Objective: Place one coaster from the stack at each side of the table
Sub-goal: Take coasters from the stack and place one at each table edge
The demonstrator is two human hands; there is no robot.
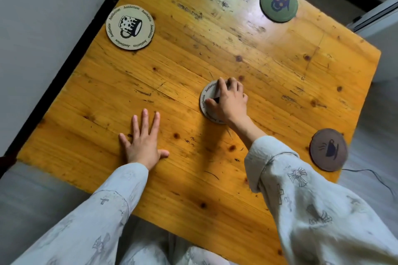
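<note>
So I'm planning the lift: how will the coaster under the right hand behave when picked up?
The coaster is a thin flat disc, so it probably stays stiff and feels light. It lies flush on the glossy table, so it may slide before an edge lifts. The right hand fingers curl over its rim, suggesting an edge grip.

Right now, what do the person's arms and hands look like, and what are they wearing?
Both hands, left hand and right hand, are bare: no gloves, rings or watch visible. Loose pale grey-blue sleeves with faint darker printed motifs cover both arms, the cuffs wide at the wrists.
</note>
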